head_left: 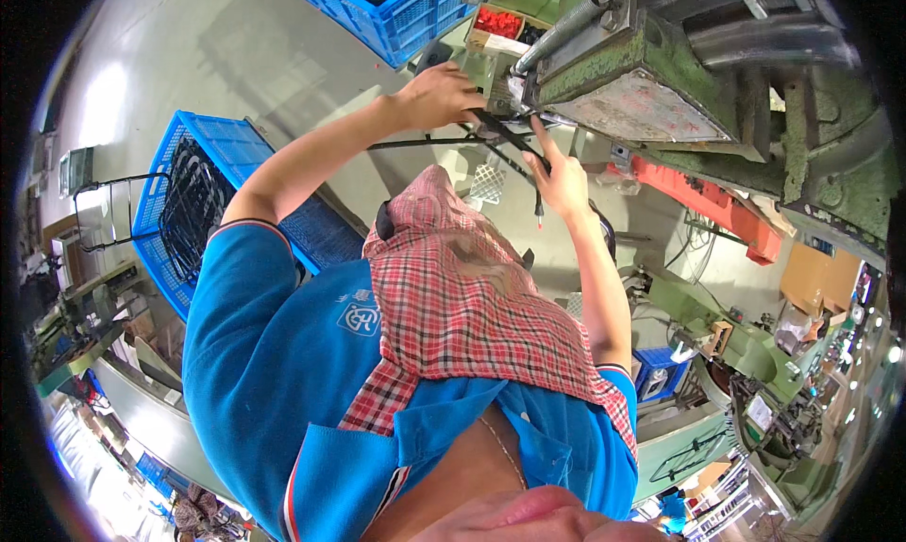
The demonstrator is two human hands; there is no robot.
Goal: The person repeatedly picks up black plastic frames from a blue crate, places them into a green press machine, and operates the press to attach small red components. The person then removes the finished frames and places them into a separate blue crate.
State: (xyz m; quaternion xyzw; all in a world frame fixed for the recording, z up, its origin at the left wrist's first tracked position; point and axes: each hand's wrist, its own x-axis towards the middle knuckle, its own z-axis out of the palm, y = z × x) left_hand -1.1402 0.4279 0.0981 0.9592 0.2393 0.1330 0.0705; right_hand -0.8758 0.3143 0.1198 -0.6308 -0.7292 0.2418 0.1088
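Observation:
My left hand is closed, its fingers curled down at the upper end of a dark bar-like part. The part slants down to the right between my hands, beside the working end of a green machine. My right hand holds the lower end between thumb and fingers, with the index finger stretched up along it toward the machine. A thin black rod runs out leftward below my left hand and seems joined to the part. A short dark piece with a reddish tip hangs below.
An open box with small red pieces and black pieces stands beyond my hands. One blue crate is at the top; another blue crate at the left holds black wire-like frames. An orange-red beam lies under the machine at the right.

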